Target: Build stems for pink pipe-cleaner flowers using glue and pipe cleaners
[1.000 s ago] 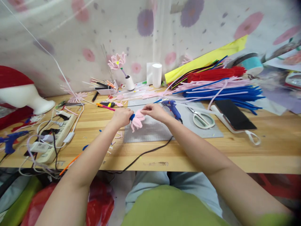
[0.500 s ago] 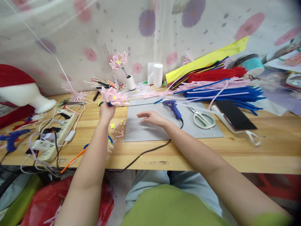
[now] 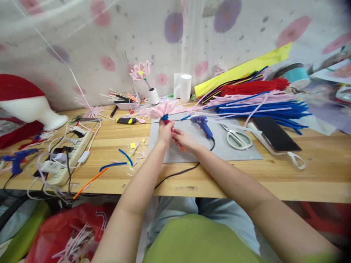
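My left hand is closed around the blue base of a pink pipe-cleaner flower, holding it upright over the grey cutting mat. My right hand meets it just below the flower, fingers pinched on a thin red-orange stick at the stem. A blue glue gun lies on the mat just right of my hands, and white scissors lie further right.
Stacks of blue, pink and red pipe cleaners fill the back right, with a phone in front of them. A power strip with cables sits at left. Blue and orange offcuts litter the wooden table. A finished flower stands at the back.
My left hand swung the flower out to the left, then brought it back over the mat. My right hand let go, lay flat on the mat, then pinched the stem again.
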The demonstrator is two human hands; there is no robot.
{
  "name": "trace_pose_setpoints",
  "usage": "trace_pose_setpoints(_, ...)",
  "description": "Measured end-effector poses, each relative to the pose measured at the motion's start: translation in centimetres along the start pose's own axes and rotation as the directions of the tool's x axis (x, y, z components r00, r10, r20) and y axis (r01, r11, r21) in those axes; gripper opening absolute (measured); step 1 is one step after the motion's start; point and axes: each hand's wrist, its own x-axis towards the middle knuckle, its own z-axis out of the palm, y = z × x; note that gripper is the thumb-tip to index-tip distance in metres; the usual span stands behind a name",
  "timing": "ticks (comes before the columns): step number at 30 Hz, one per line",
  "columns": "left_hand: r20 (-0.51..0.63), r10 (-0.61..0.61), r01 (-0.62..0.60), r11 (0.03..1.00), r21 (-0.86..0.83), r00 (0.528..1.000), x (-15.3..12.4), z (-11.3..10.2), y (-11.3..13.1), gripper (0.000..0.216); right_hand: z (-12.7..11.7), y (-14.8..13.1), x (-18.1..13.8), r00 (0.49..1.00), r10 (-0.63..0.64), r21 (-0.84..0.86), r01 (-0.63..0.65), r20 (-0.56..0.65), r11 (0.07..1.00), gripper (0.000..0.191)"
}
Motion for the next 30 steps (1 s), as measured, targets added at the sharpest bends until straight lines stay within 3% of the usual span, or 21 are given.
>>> trace_pose_setpoints(2, 0.136, 0.136, -0.158, 0.973, 0.170, 0.981, -1.7, 1.0, -1.6, 0.035, -1.4, 0.8, 0.5, 0.969, -0.117, -0.169, 0.081, -0.218, 0.982, 0.023)
trace_pose_setpoints(4, 0.262, 0.233, -0.326, 0.853, 0.407, 0.937, -3.7, 1.3, -3.0, 0.041, -2.8, 1.2, 0.8, 0.914, -0.216, -0.318, 0.103, -0.344, 0.942, 0.024)
trace_pose_setpoints(5, 0.369, 0.222, -0.399, 0.753, 0.524, 0.903, -4.7, 1.3, -3.7, 0.043, -3.3, 1.3, 0.7, 0.895, -0.245, -0.370, 0.099, -0.373, 0.924, 0.024)
trace_pose_setpoints(7, 0.608, 0.123, -0.579, 0.498, 0.645, 0.784, -6.1, 0.8, -4.6, 0.045, -3.8, 1.3, 0.4, 0.884, -0.276, -0.436, 0.093, -0.378, 0.895, 0.024)
trace_pose_setpoints(9, 0.699, 0.004, -0.667, 0.302, 0.681, 0.716, -6.1, -0.6, -4.9, 0.047, -3.7, 1.2, -0.1, 0.888, -0.299, -0.472, 0.109, -0.349, 0.875, 0.024)
trace_pose_setpoints(10, 0.703, -0.050, -0.675, 0.238, 0.698, 0.710, -5.6, -1.8, -4.8, 0.049, -3.6, 1.1, -0.3, 0.889, -0.312, -0.483, 0.122, -0.335, 0.867, 0.025)
trace_pose_setpoints(12, 0.639, -0.118, -0.627, 0.130, 0.768, 0.760, -3.6, -5.0, -4.3, 0.051, -3.3, 1.0, -0.7, 0.889, -0.322, -0.488, 0.134, -0.326, 0.863, 0.025)
trace_pose_setpoints(13, 0.578, -0.128, -0.573, 0.076, 0.816, 0.806, -2.4, -6.9, -3.9, 0.052, -3.2, 0.9, -0.7, 0.887, -0.316, -0.484, 0.125, -0.337, 0.866, 0.025)
trace_pose_setpoints(15, 0.308, -0.005, -0.307, -0.054, 0.950, 0.952, 0.0, -10.4, -3.0, 0.052, -3.2, 0.9, -0.7, 0.886, -0.288, -0.471, 0.091, -0.365, 0.878, 0.025)
trace_pose_setpoints(16, 0.165, 0.101, -0.156, -0.095, 0.983, 0.981, 0.9, -11.7, -2.6, 0.052, -3.1, 1.0, -0.6, 0.885, -0.276, -0.467, 0.077, -0.375, 0.881, 0.025)
trace_pose_setpoints(17, 0.089, 0.194, -0.070, -0.107, 0.992, 0.977, 1.5, -12.3, -2.2, 0.053, -3.1, 1.0, -0.5, 0.886, -0.271, -0.465, 0.072, -0.377, 0.882, 0.024)
trace_pose_setpoints(19, 0.110, 0.253, -0.095, -0.068, 0.993, 0.961, 1.9, -11.8, -1.8, 0.053, -3.0, 1.2, -0.2, 0.892, -0.279, -0.472, 0.085, -0.357, 0.877, 0.021)
trace_pose_setpoints(21, 0.279, 0.213, -0.287, 0.007, 0.958, 0.936, 1.5, -9.2, -1.9, 0.052, -2.8, 1.5, 0.0, 0.902, -0.286, -0.481, 0.104, -0.323, 0.871, 0.021)
trace_pose_setpoints(22, 0.399, 0.168, -0.412, 0.049, 0.910, 0.901, 1.1, -7.7, -2.2, 0.050, -2.8, 1.6, 0.1, 0.907, -0.285, -0.483, 0.109, -0.309, 0.869, 0.021)
trace_pose_setpoints(25, 0.669, -0.004, -0.659, 0.169, 0.733, 0.743, 0.3, -4.9, -3.3, 0.051, -2.8, 1.9, 0.2, 0.909, -0.285, -0.483, 0.111, -0.303, 0.868, 0.023)
trace_pose_setpoints(26, 0.654, -0.035, -0.640, 0.175, 0.748, 0.756, 0.4, -5.1, -3.6, 0.052, -2.9, 2.0, 0.2, 0.907, -0.286, -0.482, 0.109, -0.309, 0.869, 0.024)
trace_pose_setpoints(27, 0.585, -0.045, -0.573, 0.155, 0.805, 0.809, 0.7, -5.7, -3.7, 0.051, -3.0, 2.1, 0.2, 0.904, -0.285, -0.479, 0.107, -0.317, 0.871, 0.023)
trace_pose_setpoints(29, 0.300, 0.018, -0.301, 0.059, 0.952, 0.954, 1.7, -8.1, -3.5, 0.050, -3.1, 2.2, 0.3, 0.902, -0.280, -0.472, 0.099, -0.330, 0.876, 0.022)
trace_pose_setpoints(30, 0.159, 0.078, -0.161, 0.013, 0.987, 0.984, 2.3, -9.4, -3.3, 0.049, -3.1, 2.3, 0.3, 0.901, -0.275, -0.468, 0.094, -0.336, 0.879, 0.022)
